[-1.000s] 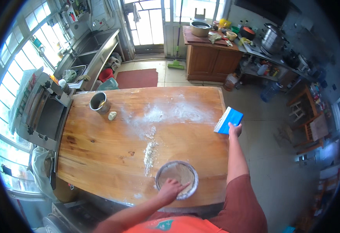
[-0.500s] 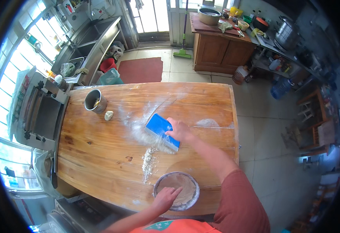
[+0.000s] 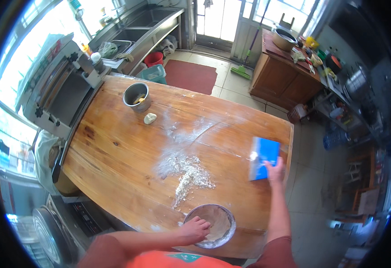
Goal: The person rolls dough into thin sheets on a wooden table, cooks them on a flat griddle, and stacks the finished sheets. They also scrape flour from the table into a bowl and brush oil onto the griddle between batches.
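Holding a blue scraper (image 3: 267, 151) near table edge (image 3: 290, 138), right hand (image 3: 274, 170) has bare wood (image 3: 233, 172) leftward — left hand (image 3: 196, 229) at bowl (image 3: 234, 223), grip unclear

Glare whitens the left windows (image 3: 14, 147), while the far right seems dim, blurry

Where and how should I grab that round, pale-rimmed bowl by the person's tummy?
Probably best by the rim of the round, pale-rimmed bowl, on its right side, coming from the right and curling around the outer edge. It sits mouth up, so that curved rim is exposed there, while the person's left hand lies over the left side.
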Motion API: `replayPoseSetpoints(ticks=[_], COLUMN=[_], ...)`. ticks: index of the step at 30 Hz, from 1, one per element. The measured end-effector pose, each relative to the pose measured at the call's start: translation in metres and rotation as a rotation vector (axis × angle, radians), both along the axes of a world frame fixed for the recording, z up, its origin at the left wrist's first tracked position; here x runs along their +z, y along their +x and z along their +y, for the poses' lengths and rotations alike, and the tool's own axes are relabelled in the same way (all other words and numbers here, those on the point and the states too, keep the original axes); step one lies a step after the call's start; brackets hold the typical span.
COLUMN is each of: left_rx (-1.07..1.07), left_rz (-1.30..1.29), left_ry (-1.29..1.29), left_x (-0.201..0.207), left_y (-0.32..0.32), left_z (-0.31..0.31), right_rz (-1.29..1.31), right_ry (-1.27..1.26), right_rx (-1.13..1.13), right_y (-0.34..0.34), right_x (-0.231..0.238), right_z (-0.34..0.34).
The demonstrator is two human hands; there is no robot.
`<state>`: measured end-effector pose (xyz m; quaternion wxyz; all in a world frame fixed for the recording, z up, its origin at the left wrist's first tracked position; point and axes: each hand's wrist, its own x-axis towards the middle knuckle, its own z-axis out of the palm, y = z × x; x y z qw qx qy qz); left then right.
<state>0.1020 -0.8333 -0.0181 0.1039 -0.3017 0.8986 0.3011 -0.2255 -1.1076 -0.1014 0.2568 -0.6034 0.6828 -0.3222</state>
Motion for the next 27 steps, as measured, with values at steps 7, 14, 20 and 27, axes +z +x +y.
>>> replayPoseSetpoints(ticks=[7,14,20,27], left_rx=[0.192,1.135,1.017,1.201], left_rz=[0.414,0.34,0.204,0.414], left_ry=[-0.104,-0.711,-0.746,-0.569], left_x=[-0.005,-0.064,-0.1,-0.099], left_y=[0.05,0.264,0.296,0.333], left_z=[-0.051,-0.212,-0.283,-0.254], right_rz=[-0.228,-0.259,-0.095,0.051], right_ry=[-0.154,-0.018,0.07,0.308], right_rx=[-0.036,-0.406,0.262,1.154], right_y=[0.008,-0.106,0.132,0.305], right_x=[-0.004,-0.06,-0.035,0.028], right_z=[-0.044,-0.169,-0.242,-0.104])
